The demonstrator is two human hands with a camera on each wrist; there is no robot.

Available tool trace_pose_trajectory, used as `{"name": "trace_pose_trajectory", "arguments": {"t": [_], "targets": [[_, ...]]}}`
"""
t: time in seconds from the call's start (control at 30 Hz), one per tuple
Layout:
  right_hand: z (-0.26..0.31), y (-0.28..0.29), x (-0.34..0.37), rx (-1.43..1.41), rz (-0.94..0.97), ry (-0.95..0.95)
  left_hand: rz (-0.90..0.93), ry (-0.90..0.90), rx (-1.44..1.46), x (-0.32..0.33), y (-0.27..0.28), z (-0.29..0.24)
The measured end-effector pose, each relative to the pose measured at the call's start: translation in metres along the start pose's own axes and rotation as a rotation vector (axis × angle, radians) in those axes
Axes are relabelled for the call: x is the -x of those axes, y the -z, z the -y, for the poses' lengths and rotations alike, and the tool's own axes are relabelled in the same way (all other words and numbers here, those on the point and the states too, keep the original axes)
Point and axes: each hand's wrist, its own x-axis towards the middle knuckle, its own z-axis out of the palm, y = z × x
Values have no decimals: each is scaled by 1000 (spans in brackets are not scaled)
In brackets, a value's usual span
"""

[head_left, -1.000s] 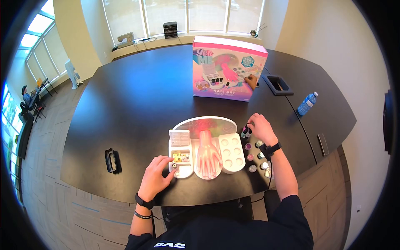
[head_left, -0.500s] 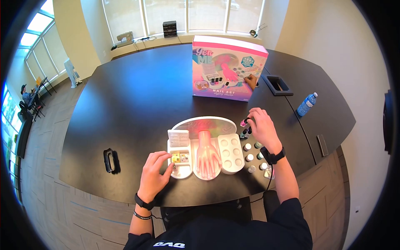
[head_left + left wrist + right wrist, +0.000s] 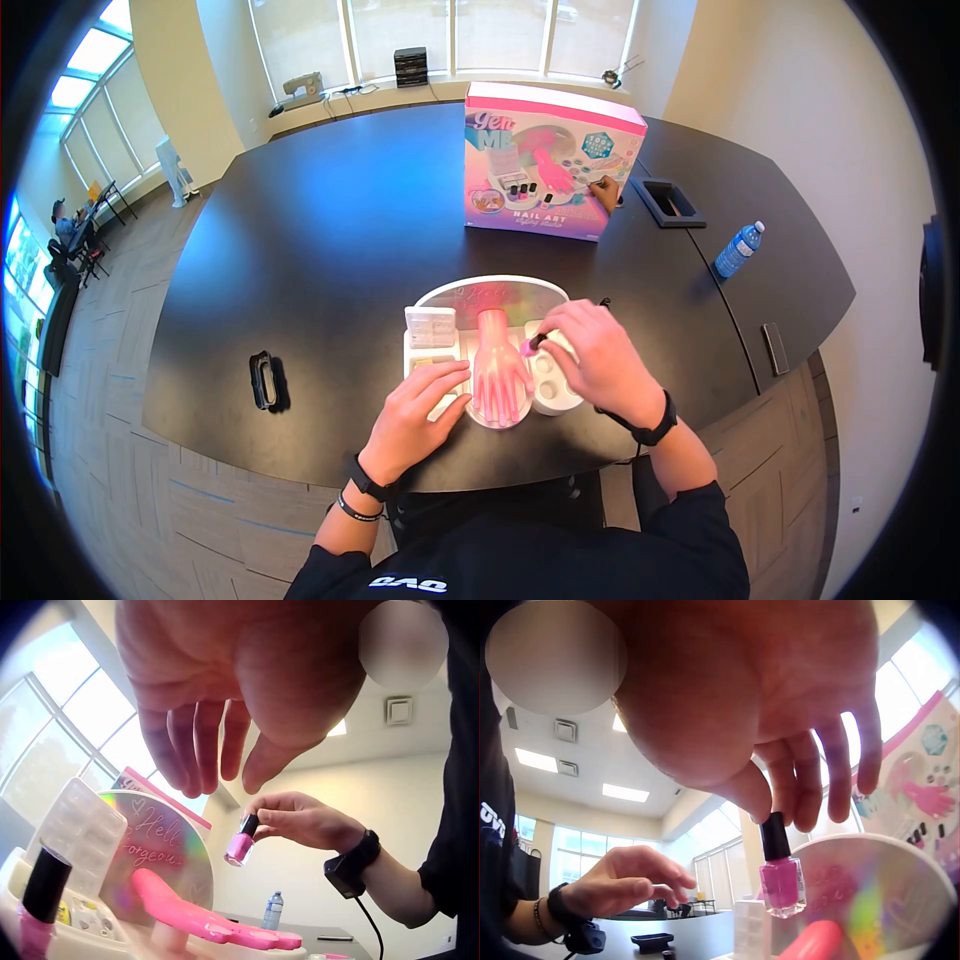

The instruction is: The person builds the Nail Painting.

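My right hand (image 3: 600, 362) pinches a pink nail polish bottle (image 3: 783, 886) by its black cap, upright and above the nail art stand (image 3: 555, 402), near the pink model hand (image 3: 497, 365). My left hand (image 3: 412, 412) hovers over the stand's left side with its fingers loosely extended, holding nothing. Below it in the left wrist view, another pink polish bottle with a black cap (image 3: 46, 889) stands in the left tray. Behind the model hand rises a shiny backboard (image 3: 161, 851) with lettering. My right hand covers part of the round-welled palette in the head view.
A large nail art box (image 3: 550, 165) stands behind the stand. Further right are a water bottle (image 3: 739, 250), a phone (image 3: 774, 348) and a table cutout (image 3: 670, 203). A black holder-like object (image 3: 264, 380) lies on the left of the dark table (image 3: 330, 250).
My right hand has lifted the pink nail polish from the bottles on the right and carried it left over the stand. My left hand has shifted right, towards the model hand.
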Motion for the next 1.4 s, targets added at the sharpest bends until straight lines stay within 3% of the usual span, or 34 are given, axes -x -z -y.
{"name": "trace_pose_trajectory", "arguments": {"t": [0.3,0.5,1.4], "targets": [[32,-19,1,-156,98,133,71,21,70,-4,-13,-6],[39,-28,2,-262,158,104,87,76,99,0,-14,-1],[14,-24,28,-114,40,-5,251,200,-105,19,12,43]]}}
